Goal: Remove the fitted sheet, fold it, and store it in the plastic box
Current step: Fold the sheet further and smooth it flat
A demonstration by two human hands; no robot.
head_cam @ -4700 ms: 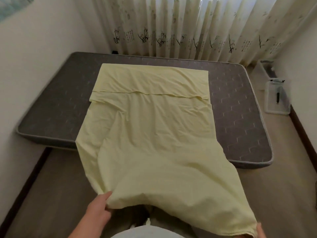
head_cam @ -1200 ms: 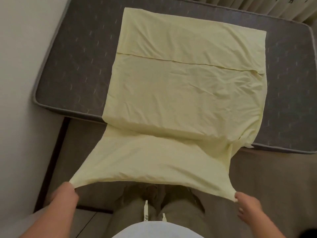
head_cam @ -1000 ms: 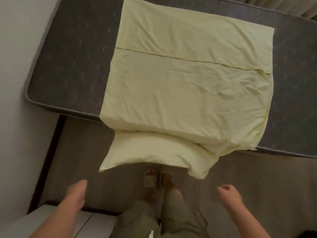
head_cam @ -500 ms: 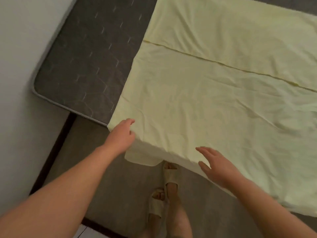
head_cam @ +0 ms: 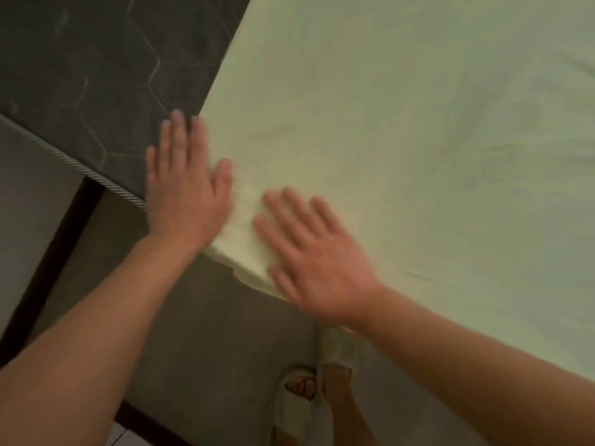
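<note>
Evidently, the fitted sheet [head_cam: 402,149] is spread in flat, pale layers on the mattress [head_cam: 96,75], with its near corner lying between and beneath the two grips and a small flap hanging past the mattress edge just under the right grip's palm. The left grip [head_cam: 185,191] is laid flat with straight fingers along the sheet's side edge, its outer fingers over bare mattress. The right grip [head_cam: 315,259] is opened wide, palm down over the corner, though blur leaves the contact uncertain. Nothing is grasped by either. The cloth is judged light, thin and limp, likely to sag, crease and slide over itself when lifted, so no single point can be relied on. It would best be pinched through all layers at the corner between the grips and at the corner far off to the right grip's side. Below both wrists the floor [head_cam: 199,317] and a pair of slippers [head_cam: 294,400] are seen. The plastic box is not in view.
</note>
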